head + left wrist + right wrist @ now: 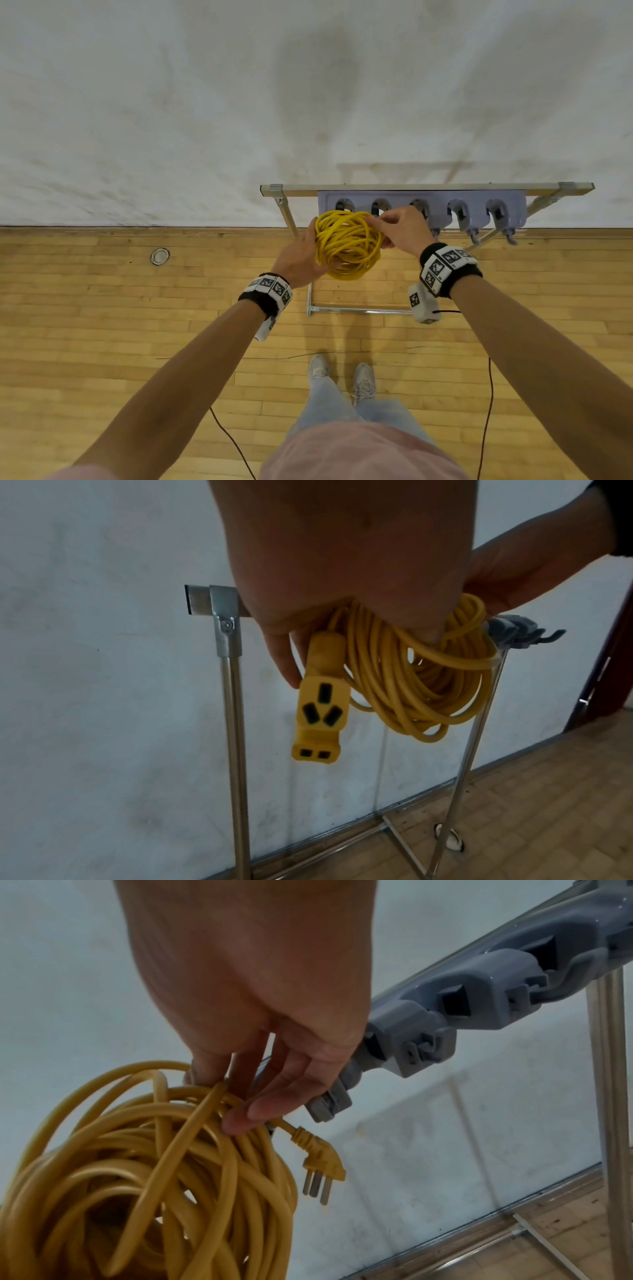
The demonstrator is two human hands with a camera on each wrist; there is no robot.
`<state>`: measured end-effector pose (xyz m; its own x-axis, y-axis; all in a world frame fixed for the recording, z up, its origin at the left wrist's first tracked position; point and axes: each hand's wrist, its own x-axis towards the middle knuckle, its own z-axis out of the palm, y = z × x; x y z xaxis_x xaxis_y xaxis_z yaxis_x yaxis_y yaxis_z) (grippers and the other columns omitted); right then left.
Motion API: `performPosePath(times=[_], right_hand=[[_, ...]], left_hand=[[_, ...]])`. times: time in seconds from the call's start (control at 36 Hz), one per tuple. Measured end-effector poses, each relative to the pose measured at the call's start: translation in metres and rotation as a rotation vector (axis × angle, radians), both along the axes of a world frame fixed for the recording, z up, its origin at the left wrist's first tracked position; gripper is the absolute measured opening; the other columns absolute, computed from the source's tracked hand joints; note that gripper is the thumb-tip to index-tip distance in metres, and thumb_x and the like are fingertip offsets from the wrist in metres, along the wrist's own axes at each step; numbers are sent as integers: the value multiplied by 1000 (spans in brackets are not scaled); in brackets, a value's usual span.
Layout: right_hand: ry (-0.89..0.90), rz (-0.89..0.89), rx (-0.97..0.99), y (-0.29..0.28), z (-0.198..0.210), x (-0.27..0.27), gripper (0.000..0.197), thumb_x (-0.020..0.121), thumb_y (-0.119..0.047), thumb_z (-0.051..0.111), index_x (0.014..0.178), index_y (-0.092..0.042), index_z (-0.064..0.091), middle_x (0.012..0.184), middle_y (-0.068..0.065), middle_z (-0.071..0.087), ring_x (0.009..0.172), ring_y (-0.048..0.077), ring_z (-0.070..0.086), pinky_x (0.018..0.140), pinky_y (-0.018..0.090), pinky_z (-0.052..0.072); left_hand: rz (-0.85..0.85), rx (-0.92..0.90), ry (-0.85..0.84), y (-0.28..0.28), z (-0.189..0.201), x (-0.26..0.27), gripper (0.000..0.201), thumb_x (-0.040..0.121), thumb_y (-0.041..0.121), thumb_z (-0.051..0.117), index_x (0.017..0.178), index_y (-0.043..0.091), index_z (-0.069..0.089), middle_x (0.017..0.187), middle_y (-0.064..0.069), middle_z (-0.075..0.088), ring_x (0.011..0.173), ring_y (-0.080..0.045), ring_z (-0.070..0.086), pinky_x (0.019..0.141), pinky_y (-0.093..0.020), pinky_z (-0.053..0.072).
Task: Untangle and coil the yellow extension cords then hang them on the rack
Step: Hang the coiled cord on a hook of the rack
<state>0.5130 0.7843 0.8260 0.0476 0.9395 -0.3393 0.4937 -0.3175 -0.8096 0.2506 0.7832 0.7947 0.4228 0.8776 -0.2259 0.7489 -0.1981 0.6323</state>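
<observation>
Both hands grasp the coiled yellow extension cord (346,245): the left hand (301,260) at its 8 o'clock side, the right hand (400,228) pinching strands at 2 o'clock. The coil hangs just before the rack (424,205), by its leftmost grey hooks (460,214).

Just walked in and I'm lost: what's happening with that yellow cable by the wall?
A person is holding a coiled yellow extension cord up against the grey hook rack on a metal stand. The left hand grips the coil on its left side, with the socket end dangling below it. The right hand pinches the top loops near a hook, the plug hanging loose. The coil is not yet hung.
</observation>
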Motion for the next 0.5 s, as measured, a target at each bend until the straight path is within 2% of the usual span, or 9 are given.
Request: performPosePath(times=[0.08,0.17,0.22,0.28,0.33,0.39,0.44,0.5], right_hand=[[-15,19,17,-2,2,0,34,93,-47,70,91,-14,77,76,7,76,66,23,75,66,35,65],[-19,42,64,-8,5,-1,36,96,-45,67,96,-11,77,76,5,74,63,16,72,58,23,57],[-48,81,113,-15,5,-2,35,98,-44,64,106,-11,75,84,-1,73,65,8,68,59,14,49],[-121,153,187,-23,1,-2,41,99,-48,59,122,-16,69,102,-5,67,79,6,63,68,12,44],[-177,246,224,-30,-3,-3,60,96,-60,53,140,-20,57,120,-5,55,89,10,59,76,17,44],[-258,333,211,-34,-7,-6,74,93,-66,52,151,-20,42,133,-2,46,97,12,55,80,26,46],[-318,376,211,-36,-8,-8,81,93,-68,55,154,-19,35,142,0,42,106,14,53,84,32,48],[-341,361,224,-34,-6,-10,81,93,-68,55,153,-18,37,144,2,45,113,18,55,89,36,50]], left_hand=[[21,20,58,1,0,3,98,87,57,71,158,17,18,132,-12,63,111,-29,65,87,-44,57],[9,21,97,5,-2,1,92,88,56,70,156,18,23,124,-11,67,103,-29,68,83,-42,57],[-21,10,112,11,0,-2,84,89,54,70,153,18,30,119,-10,69,98,-29,69,80,-39,56],[-67,10,146,17,6,-4,73,91,47,70,147,14,38,113,-11,70,94,-28,68,75,-34,50],[-110,10,170,22,13,-6,65,92,41,71,142,9,43,110,-13,70,88,-26,64,73,-32,44],[-144,-5,178,27,17,-7,58,93,37,71,137,7,47,108,-15,70,82,-21,56,72,-31,40],[-170,-12,192,33,20,-9,51,93,38,71,129,8,51,106,-14,70,80,-21,55,71,-31,39],[-180,-10,212,38,22,-10,46,91,40,73,120,9,54,102,-12,70,81,-23,59,71,-31,40]])
